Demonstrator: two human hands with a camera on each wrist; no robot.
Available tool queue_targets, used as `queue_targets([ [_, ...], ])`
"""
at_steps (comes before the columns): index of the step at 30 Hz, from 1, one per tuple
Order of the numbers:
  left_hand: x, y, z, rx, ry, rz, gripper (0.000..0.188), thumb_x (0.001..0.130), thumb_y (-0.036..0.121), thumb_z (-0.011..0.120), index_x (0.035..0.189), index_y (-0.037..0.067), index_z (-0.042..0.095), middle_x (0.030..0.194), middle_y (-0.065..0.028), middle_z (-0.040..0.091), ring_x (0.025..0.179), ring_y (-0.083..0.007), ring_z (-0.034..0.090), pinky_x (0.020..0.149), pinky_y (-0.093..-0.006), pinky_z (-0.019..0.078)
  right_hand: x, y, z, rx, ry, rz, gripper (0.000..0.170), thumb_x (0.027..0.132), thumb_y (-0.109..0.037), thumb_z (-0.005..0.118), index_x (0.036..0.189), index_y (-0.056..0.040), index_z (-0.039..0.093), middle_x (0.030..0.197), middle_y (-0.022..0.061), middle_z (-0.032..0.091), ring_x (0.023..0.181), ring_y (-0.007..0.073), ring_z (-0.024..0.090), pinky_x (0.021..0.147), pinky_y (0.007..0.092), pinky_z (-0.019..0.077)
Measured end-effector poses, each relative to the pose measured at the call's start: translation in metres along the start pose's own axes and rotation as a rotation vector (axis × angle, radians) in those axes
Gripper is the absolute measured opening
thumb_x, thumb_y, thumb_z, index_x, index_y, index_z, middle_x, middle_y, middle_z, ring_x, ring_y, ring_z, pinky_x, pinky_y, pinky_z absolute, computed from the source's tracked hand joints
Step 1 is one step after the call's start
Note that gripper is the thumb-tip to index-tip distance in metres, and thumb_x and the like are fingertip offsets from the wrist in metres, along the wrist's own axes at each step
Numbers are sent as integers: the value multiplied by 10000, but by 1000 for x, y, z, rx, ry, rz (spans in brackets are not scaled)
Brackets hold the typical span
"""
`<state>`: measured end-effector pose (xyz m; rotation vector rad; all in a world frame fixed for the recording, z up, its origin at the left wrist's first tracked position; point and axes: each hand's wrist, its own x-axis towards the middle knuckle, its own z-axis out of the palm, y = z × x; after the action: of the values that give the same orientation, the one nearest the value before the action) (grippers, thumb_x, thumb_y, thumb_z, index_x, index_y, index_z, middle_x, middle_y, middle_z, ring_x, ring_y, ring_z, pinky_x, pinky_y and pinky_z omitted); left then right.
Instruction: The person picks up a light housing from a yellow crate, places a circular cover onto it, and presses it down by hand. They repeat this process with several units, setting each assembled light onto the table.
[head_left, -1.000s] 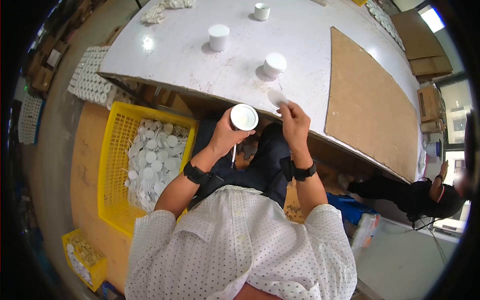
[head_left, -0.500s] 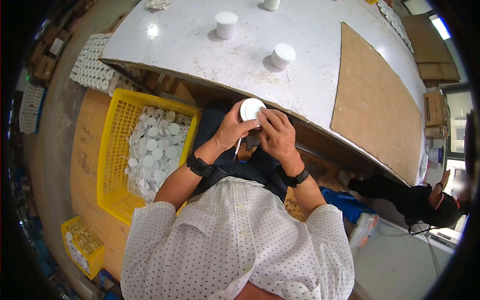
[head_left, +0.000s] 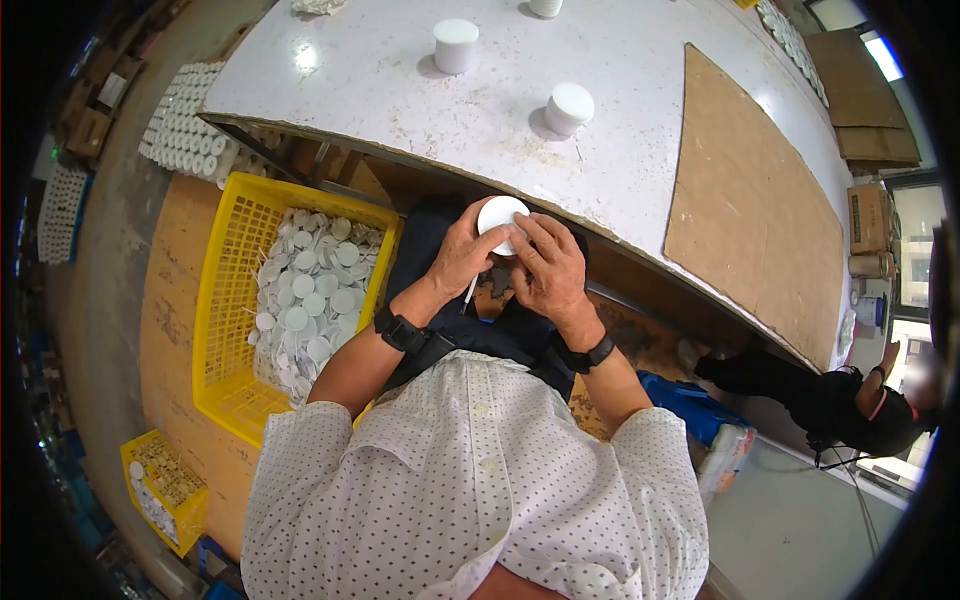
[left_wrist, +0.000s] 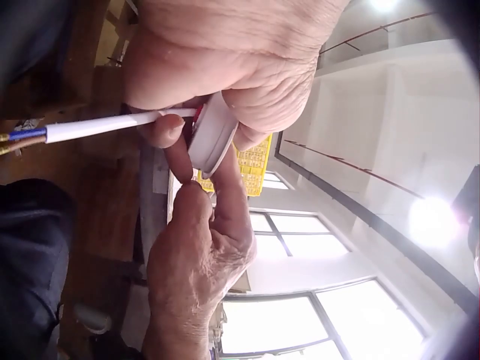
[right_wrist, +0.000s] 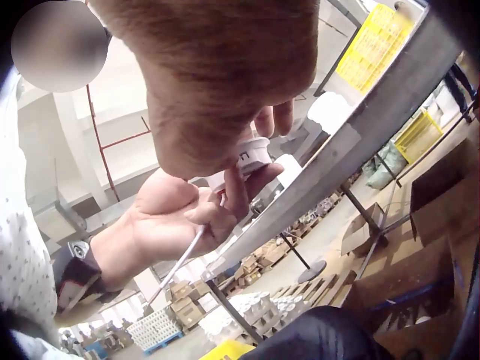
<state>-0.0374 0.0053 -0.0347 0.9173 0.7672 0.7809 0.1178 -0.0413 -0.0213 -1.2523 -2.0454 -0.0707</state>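
Over the lap, just below the table edge, my left hand [head_left: 458, 255] grips a white round housing [left_wrist: 214, 135] from the side. A flat white disc [head_left: 497, 212] covers the housing's top, facing up at the head camera. My right hand [head_left: 553, 268] holds the opposite rim, its fingertips over the disc's edge and its thumb lower at the side. From the housing's underside runs a white cable [left_wrist: 105, 126], passing by the left fingers. Blue and brown wires [left_wrist: 22, 141] show at the cable's end.
White lidded pieces [head_left: 569, 108] stand on the white table [head_left: 400, 110], with a cardboard sheet [head_left: 755, 215] at right. A yellow crate [head_left: 215, 300] of white discs sits at left, a smaller yellow bin [head_left: 185, 525] below it. Another person [head_left: 860, 405] is at far right.
My right hand has brought the disc from above the table edge onto the housing's open top. Both hands now hold the covered housing, with the left thumb shifted onto the disc.
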Motion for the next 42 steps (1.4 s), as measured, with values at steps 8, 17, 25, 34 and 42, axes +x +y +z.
queue_targets([
  [8,-4,-2,4,14,14,23,422,888,192,522,1249,10,403,1122,-125,530,986,-180,549,785,-272,503,-6,-3,7,-39,34,-12,393,601,-63,707,985,-27,634,1124,94,588,1001,292,549,810,345,477],
  [17,-1,-14,9,271,169,189,293,876,139,507,1123,-16,531,1008,-123,613,926,-162,574,809,-284,467,-16,1,6,-23,62,-124,336,657,-77,666,985,-15,628,1076,109,610,966,264,574,758,354,472],
  [25,-1,-25,-23,71,200,-42,369,849,143,543,1197,54,460,980,-62,583,755,-106,574,491,-186,440,-20,-12,12,139,29,40,536,612,-50,657,1136,-53,543,1252,150,467,1098,320,472,868,411,434],
  [34,-26,-62,-198,315,719,-82,518,729,28,552,1226,78,418,1040,-72,541,767,-176,553,511,-264,440,-84,12,30,107,-94,426,370,743,-84,616,1104,-34,549,1191,159,494,954,320,529,810,367,469],
  [42,-176,-137,-390,326,1005,-428,455,664,179,582,1101,105,478,905,-54,544,731,-205,528,568,-302,424,-124,20,39,68,-217,628,261,792,-161,575,1011,-24,608,1135,151,540,982,316,534,855,373,448],
])
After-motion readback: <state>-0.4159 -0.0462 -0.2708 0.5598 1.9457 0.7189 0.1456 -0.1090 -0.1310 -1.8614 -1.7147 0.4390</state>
